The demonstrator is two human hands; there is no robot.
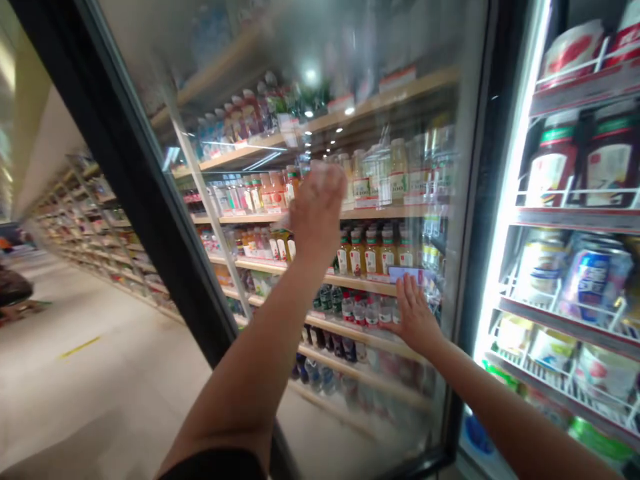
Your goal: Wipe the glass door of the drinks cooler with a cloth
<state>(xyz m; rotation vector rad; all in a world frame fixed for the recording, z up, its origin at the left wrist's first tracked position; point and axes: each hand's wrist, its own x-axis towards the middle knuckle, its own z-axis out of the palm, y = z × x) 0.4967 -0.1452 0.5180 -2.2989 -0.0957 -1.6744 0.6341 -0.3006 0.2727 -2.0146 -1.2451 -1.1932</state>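
An open glass fridge door with a dark frame stands in front of me. My left hand is raised against its upper middle part, fingers bent and smeared by motion. It appears closed over a thin pale cloth, of which only blurred bits show at the hand's edge. Lower and to the right, my right hand lies on the glass with its fingers stretched out, below a small pale label. Misty haze and light reflections cover parts of the pane.
Shelves of bottles show in the glass. At right is the lit fridge interior, with dark-red bottles, cans and tubs on wire-fronted shelves. A long shelf row runs along the aisle floor at left.
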